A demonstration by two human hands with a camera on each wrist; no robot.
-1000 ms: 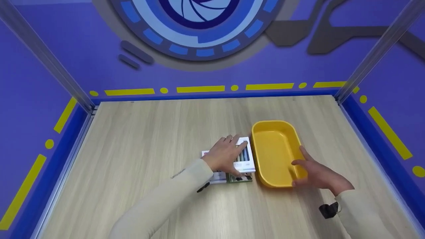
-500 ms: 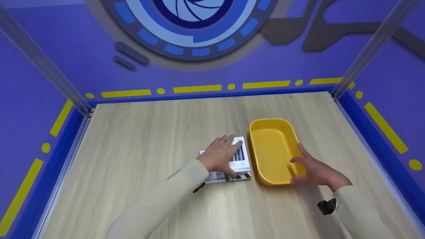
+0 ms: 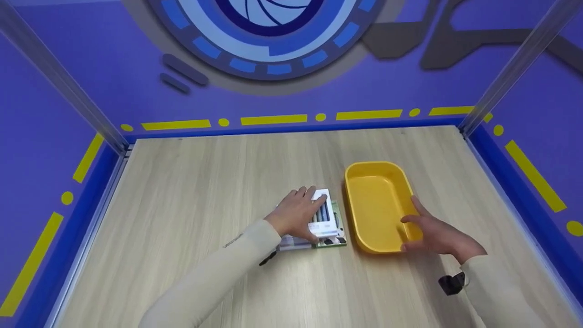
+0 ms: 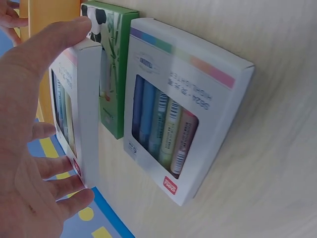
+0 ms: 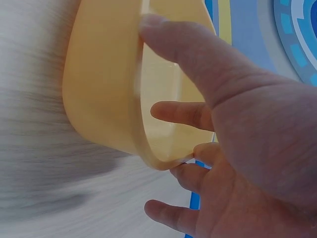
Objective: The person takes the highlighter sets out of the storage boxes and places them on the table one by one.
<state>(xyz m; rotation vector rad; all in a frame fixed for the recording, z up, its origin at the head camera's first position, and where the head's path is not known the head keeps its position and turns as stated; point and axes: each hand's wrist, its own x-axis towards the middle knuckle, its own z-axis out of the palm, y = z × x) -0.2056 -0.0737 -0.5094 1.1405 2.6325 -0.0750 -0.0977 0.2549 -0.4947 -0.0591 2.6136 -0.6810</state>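
Note:
My left hand [image 3: 296, 214] grips a white highlighter box [image 3: 325, 226] by its two ends, thumb on the near end and fingers on the far end. A window in the box shows coloured highlighters. In the left wrist view, this box stands above a green box with a panda picture [image 4: 111, 69] and a second white highlighter box [image 4: 163, 111], which lie side by side on the table. At the right, my right hand [image 3: 444, 237] holds a yellow tray [image 3: 355, 228] by its near right rim. The thumb [image 5: 171, 37] rests on the rim and one finger reaches inside.
The light wooden table [image 3: 205, 191] is bounded by a blue back wall [image 3: 264, 105] and side walls with metal corner posts. The tray stands just right of the boxes. Inside, its bare floor [image 3: 375, 200] shows.
My left hand has shifted slightly left with the white highlighter box, so more of the green box shows on its right. My right hand and the tray have stayed in place.

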